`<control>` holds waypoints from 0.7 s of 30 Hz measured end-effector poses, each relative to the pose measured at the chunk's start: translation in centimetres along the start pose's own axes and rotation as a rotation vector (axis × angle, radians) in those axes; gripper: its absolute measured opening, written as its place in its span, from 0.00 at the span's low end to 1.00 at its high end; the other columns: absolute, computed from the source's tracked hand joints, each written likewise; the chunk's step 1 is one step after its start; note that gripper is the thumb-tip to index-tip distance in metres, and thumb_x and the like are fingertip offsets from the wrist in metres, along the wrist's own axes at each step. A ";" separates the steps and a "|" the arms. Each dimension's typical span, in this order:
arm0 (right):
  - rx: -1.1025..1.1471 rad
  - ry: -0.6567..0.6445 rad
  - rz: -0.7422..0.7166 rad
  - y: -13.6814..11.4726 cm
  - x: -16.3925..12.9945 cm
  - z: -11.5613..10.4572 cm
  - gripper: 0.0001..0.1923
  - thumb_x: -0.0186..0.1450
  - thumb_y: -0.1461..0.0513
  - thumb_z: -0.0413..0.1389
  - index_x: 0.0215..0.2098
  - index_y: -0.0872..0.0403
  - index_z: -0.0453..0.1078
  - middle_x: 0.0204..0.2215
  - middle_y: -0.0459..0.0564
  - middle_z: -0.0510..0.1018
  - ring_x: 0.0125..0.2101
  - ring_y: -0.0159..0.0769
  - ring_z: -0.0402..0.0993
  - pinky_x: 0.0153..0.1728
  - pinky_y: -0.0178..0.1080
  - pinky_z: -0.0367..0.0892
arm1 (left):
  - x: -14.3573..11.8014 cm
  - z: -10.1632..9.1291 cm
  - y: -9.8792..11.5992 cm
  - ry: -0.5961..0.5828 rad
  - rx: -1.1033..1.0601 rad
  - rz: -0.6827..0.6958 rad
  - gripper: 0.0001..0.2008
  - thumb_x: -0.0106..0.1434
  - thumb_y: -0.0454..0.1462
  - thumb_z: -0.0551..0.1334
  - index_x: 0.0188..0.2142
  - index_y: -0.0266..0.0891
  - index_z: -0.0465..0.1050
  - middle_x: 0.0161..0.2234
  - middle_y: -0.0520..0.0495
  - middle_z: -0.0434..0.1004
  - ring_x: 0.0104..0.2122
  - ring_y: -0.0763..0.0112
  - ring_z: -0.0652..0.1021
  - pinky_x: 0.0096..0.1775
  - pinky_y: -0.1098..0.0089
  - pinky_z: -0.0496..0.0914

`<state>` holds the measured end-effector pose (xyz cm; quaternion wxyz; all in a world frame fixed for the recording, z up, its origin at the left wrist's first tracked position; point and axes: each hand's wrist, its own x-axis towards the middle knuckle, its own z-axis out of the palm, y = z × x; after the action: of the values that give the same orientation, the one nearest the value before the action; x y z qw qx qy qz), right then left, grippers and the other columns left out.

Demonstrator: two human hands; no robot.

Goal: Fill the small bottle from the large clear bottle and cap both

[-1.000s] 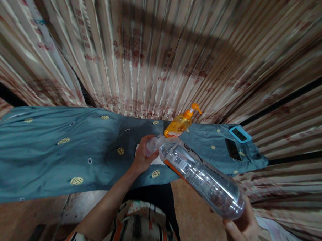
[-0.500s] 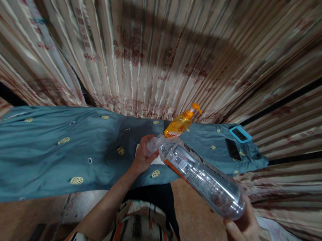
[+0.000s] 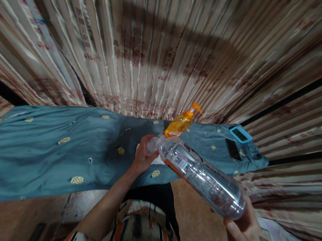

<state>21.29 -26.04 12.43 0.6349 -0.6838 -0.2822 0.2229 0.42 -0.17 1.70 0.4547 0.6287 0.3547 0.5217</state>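
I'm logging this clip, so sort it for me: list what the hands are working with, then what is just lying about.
In hand:
- clear plastic bottle, tilted, base held by the right hand
- left hand gripping the bottle's neck end

Lying about:
- orange pump bottle on the blue cloth
- black phone
- blue-cased device
- white paper under the left hand

Teal cloth (image 3: pixel 55 155) with yellow dots; amber pump bottle (image 3: pixel 180 124); clear bottle (image 3: pixel 201 175) with orange-edged label; beige striped curtain (image 3: pixel 153 56).
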 end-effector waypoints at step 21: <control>-0.049 -0.054 -0.071 0.7 0.0 -0.6 0.49 0.60 0.41 0.73 0.72 0.50 0.66 0.72 0.64 0.72 0.74 0.68 0.62 0.63 0.59 0.72 | 0.0 -0.1 -0.1 0.002 0.018 -0.004 0.34 0.62 0.54 0.73 0.61 0.43 0.70 0.58 0.37 0.78 0.57 0.48 0.80 0.61 0.50 0.74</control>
<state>21.81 -26.50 11.78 0.6178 -0.6823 -0.3286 0.2116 0.34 -0.12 1.60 0.4498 0.6316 0.3612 0.5179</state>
